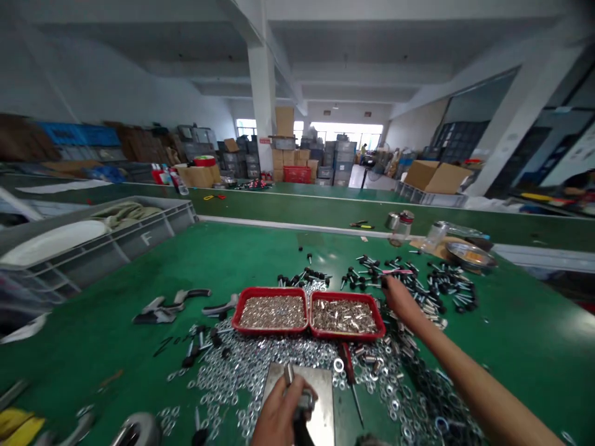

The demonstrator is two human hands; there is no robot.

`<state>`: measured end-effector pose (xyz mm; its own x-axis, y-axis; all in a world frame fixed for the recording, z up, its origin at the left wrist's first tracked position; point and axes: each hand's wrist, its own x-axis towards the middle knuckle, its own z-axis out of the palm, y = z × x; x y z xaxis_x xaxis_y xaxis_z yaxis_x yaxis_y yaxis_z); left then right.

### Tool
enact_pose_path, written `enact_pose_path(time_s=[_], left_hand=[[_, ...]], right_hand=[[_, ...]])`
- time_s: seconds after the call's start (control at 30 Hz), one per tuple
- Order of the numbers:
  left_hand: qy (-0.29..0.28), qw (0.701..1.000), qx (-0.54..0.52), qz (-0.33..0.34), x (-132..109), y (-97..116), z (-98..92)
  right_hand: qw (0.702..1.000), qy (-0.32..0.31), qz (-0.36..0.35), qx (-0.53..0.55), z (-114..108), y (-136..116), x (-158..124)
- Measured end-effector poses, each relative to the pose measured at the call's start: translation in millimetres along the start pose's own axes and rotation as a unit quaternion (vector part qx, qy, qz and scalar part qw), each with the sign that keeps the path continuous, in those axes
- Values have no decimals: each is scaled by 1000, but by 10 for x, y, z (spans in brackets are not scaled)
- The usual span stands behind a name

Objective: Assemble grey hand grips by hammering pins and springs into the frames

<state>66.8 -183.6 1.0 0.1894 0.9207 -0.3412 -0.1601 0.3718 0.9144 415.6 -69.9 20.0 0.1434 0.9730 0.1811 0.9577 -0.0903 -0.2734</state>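
My left hand (279,412) is closed round a small metal part with a short stud sticking up, held over a steel plate (320,396) at the near edge. My right hand (395,294) reaches forward past the right red tray (346,316) into a scatter of black-headed bolts (418,279); its fingers are pinched together at one of them, but what they hold is too small to make out. The left red tray (272,311) is full of small silvery parts, like the right one. Loose washers (242,365) cover the green mat around the plate.
A screwdriver (348,371) lies right of the plate. Pliers (167,306) lie left of the trays. A grey crate (116,238) stands at far left. Metal bowl (469,255) and jars (402,224) sit at back right. Cardboard boxes and stacked crates fill the hall behind.
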Motion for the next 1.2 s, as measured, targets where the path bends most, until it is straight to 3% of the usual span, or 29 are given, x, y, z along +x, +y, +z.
enact_pose_path(time_s=[0.1,0.2,0.3,0.67,0.8,0.93,1.0,1.07,1.13,1.2], left_hand=[[7,996,-92,17,-69,81,-8],[-26,988,-148,36,-191,125,20],[-54,987,-146,45,-359,133,52],[-116,988,-89,53,-781,147,-73],[-149,980,-127,35,-851,197,-49],[-155,983,-62,76,-873,281,-86],[-141,983,15,116,-873,305,-123],[-119,976,96,156,-864,304,-157],[-96,962,169,194,-844,287,-181],[-84,949,214,217,-824,273,-196]], right_hand=[[994,-15,-43,96,-144,-458,-775],[960,-49,-78,265,-259,-990,-1572],[946,-48,-102,304,-321,-1372,-2048],[932,-15,-237,274,-276,-1743,-2388],[931,55,-244,265,-247,-1741,-2439],[911,54,-325,249,-274,-1696,-2420],[910,25,-277,306,-283,-1724,-2415],[892,-46,-149,424,-273,-1797,-2424],[814,-158,-15,558,-249,-1887,-2449],[730,-239,49,639,-222,-1953,-2481]])
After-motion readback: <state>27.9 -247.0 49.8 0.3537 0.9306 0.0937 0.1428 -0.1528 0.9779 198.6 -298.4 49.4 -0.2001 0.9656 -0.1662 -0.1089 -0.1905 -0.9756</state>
